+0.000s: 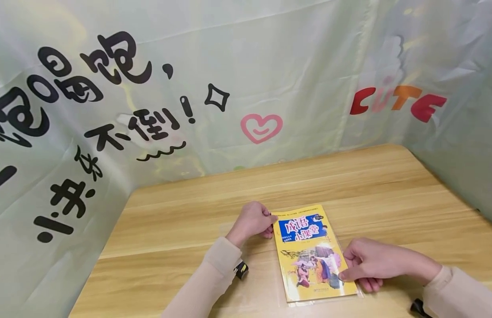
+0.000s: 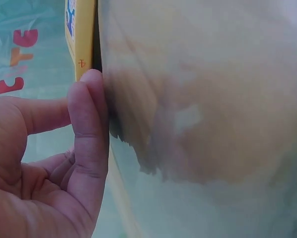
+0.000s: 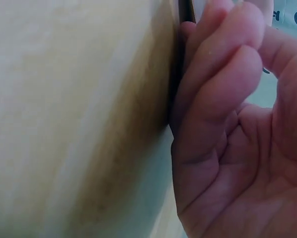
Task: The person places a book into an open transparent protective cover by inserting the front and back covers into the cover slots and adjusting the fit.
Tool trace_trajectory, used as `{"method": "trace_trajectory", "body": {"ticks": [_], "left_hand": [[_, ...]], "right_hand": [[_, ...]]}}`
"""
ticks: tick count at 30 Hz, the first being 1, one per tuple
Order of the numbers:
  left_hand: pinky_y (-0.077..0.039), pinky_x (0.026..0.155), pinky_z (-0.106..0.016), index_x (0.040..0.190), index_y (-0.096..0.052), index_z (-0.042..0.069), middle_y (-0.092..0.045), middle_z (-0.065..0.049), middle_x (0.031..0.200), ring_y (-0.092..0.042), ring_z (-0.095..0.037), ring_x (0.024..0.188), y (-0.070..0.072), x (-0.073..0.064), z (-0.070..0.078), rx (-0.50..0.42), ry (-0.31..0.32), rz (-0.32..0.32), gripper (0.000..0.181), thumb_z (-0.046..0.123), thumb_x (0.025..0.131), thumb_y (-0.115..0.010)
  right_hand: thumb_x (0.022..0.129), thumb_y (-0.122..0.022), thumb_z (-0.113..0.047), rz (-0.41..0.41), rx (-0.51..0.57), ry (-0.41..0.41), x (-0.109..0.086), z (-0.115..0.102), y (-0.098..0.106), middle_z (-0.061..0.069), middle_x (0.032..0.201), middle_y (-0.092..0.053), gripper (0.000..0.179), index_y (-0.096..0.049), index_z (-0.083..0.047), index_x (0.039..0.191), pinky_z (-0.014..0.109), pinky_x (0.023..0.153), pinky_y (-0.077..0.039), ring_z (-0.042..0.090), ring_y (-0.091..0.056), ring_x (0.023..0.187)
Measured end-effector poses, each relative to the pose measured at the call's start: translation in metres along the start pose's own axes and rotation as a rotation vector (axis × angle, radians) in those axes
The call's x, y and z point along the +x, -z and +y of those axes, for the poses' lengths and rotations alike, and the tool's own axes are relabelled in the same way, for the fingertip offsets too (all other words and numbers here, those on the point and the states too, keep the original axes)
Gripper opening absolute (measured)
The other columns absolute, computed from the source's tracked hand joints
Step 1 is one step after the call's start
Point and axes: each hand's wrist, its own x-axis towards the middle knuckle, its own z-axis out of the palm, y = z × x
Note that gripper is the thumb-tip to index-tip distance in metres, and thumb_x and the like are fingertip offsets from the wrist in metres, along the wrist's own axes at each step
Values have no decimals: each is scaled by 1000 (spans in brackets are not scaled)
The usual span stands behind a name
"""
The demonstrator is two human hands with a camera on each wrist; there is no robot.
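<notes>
A yellow paperback book (image 1: pixel 287 265) with a blue title panel and a drawing of figures lies cover up on the wooden table. My left hand (image 1: pixel 251 221) pinches its left edge near the top corner, thumb lapping onto the cover. In the left wrist view, the fingertips of that hand (image 2: pixel 84 144) meet the yellow spine (image 2: pixel 84 39), low against the tabletop. At the lower right edge, my right hand (image 1: pixel 379 263) grips the book, thumb on the cover and other fingers curled beside and below. The right wrist view shows those fingers (image 3: pixel 213 99) close along the table, most of the book hidden.
The wooden table (image 1: pixel 182 229) extends around the book on all sides. Pale fabric sheets (image 1: pixel 309 88) with printed lettering and a pink heart (image 1: pixel 246 128) hang behind and at both sides. A clear plastic edge (image 1: pixel 305 303) shows along the book's bottom.
</notes>
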Motion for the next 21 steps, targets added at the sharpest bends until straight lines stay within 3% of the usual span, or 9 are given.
{"method": "trace_trajectory", "body": {"ticks": [8, 16, 21], "left_hand": [[-59, 52, -23, 70, -56, 11, -70, -5, 64, -68, -12, 50, 0, 1, -2, -3, 5, -12, 37, 16, 101, -76], [-58, 52, -21, 68, -56, 11, -68, -4, 62, -67, -11, 49, 0, 1, -5, 15, 2, -34, 39, 17, 102, -75], [-55, 51, -19, 69, -59, 10, -70, -4, 64, -69, -12, 51, 1, 1, -4, 35, -5, -33, 37, 18, 101, -76]], "right_hand": [[101, -74, -20, -18, 28, -43, 0, -1, 2, 9, 54, -68, 30, -65, -6, 76, 11, 40, -42, -1, -54, 42], [101, -74, -24, -23, 41, -92, 1, -2, 2, -7, 56, -66, 31, -66, -7, 77, 10, 43, -41, -1, -55, 43], [102, -74, -25, -17, 37, -104, 1, -2, 2, -9, 56, -66, 31, -66, -8, 77, 10, 43, -42, -1, -55, 44]]}}
